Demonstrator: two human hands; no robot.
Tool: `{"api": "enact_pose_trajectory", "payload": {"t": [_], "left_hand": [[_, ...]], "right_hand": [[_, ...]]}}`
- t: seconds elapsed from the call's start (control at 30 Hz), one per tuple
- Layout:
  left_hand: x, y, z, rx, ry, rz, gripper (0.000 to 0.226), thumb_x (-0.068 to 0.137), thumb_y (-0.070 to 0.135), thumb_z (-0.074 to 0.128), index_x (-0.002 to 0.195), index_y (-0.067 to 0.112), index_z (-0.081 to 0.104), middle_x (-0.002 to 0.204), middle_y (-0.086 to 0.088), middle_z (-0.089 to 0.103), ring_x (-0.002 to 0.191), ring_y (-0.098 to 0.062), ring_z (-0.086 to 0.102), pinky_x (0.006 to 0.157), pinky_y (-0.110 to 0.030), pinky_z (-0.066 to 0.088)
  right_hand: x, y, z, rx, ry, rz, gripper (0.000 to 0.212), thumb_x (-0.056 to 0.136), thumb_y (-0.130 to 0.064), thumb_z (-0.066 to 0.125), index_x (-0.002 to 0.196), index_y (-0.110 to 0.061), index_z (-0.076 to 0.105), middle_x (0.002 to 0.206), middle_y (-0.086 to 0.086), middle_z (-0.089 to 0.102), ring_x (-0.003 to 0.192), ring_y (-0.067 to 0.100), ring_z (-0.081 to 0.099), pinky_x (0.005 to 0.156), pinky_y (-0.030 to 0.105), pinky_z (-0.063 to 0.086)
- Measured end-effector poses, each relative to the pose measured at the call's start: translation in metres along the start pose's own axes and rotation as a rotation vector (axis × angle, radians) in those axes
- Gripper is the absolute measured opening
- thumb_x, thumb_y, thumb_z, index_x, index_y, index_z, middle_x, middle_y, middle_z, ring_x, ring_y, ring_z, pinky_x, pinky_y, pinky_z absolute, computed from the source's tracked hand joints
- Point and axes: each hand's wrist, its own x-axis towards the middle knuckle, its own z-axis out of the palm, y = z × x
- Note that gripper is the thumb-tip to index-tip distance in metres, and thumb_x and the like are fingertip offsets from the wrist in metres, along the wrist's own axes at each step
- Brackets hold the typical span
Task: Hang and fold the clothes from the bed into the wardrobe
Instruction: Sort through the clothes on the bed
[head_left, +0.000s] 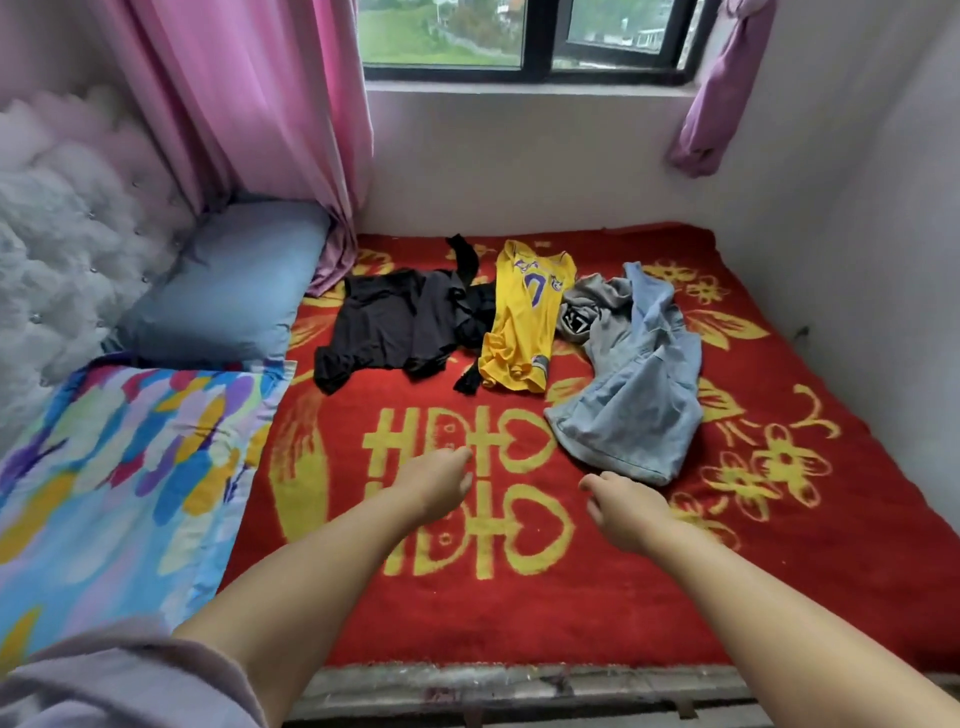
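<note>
The red blanket (597, 597) on the bed is thick, fuzzy cloth with a matt pile, while the yellow jersey (524, 317) has a smooth, faintly shiny knit. The light blue denim garment (634, 410) looks coarse and matt, the black clothes (389, 322) thin and soft. The pink curtain (249, 98) is smooth with a slight sheen, and the headboard (57, 234) is tufted, plush fabric.

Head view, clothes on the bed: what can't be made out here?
- Wardrobe: not in the head view at all.
- Black clothes: heaped and overlapping, so how many pieces there are is unclear.
- Grey garment: partly under the denim; its type can't be told.
- Yellow jersey: crumpled, its lettering unreadable.
- Left hand and right hand: seen from behind, fingers curl out of sight.
</note>
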Motion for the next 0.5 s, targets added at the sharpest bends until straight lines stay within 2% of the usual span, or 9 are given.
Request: {"api": "enact_pose_trajectory", "payload": {"t": [0.17, 0.27, 0.3, 0.4, 0.5], "left_hand": [[0.064, 0.018, 0.036, -0.026, -0.098, 0.021, 0.042, 0.101, 0.030, 0.036, 0.140, 0.016, 0.040, 0.127, -0.005, 0.057, 0.098, -0.023, 0.061, 0.068, -0.036, 0.054], [0.101, 0.011, 0.055, -0.107, -0.124, -0.059, 0.042, 0.101, 0.029, 0.035, 0.141, 0.017, 0.039, 0.120, -0.003, 0.061, 0.088, -0.024, 0.062, 0.051, -0.030, 0.041], [0.111, 0.007, 0.063, -0.128, -0.144, -0.087, 0.041, 0.101, 0.028, 0.035, 0.140, 0.017, 0.040, 0.115, -0.003, 0.063, 0.085, -0.023, 0.062, 0.049, -0.029, 0.039], [0.142, -0.017, 0.090, -0.174, -0.185, -0.167, 0.042, 0.100, 0.024, 0.036, 0.141, 0.017, 0.038, 0.105, -0.002, 0.063, 0.078, -0.022, 0.061, 0.055, -0.034, 0.046], [0.188, -0.058, 0.110, -0.136, -0.179, -0.185, 0.047, 0.099, 0.024, 0.037, 0.146, 0.022, 0.028, 0.105, 0.000, 0.059, 0.068, -0.018, 0.055, 0.047, -0.029, 0.037]], "right_hand": [[0.059, 0.035, 0.028, 0.000, -0.136, -0.002, 0.034, 0.097, -0.031, 0.038, 0.129, -0.025, 0.049, 0.124, 0.003, 0.054, 0.109, 0.028, 0.058, 0.087, 0.037, 0.048], [0.112, 0.042, 0.042, 0.025, -0.190, -0.054, 0.036, 0.098, -0.029, 0.038, 0.133, -0.024, 0.047, 0.126, 0.004, 0.053, 0.111, 0.029, 0.057, 0.088, 0.038, 0.047], [0.129, 0.042, 0.050, 0.030, -0.214, -0.071, 0.037, 0.098, -0.028, 0.037, 0.133, -0.023, 0.046, 0.126, 0.004, 0.053, 0.111, 0.029, 0.057, 0.089, 0.038, 0.047], [0.180, 0.036, 0.079, 0.045, -0.278, -0.124, 0.035, 0.099, -0.025, 0.035, 0.131, -0.020, 0.048, 0.125, 0.005, 0.053, 0.110, 0.030, 0.057, 0.087, 0.038, 0.048], [0.237, 0.023, 0.117, 0.048, -0.304, -0.180, 0.030, 0.099, -0.022, 0.034, 0.123, -0.015, 0.049, 0.121, 0.007, 0.052, 0.103, 0.030, 0.057, 0.079, 0.037, 0.049]]}}
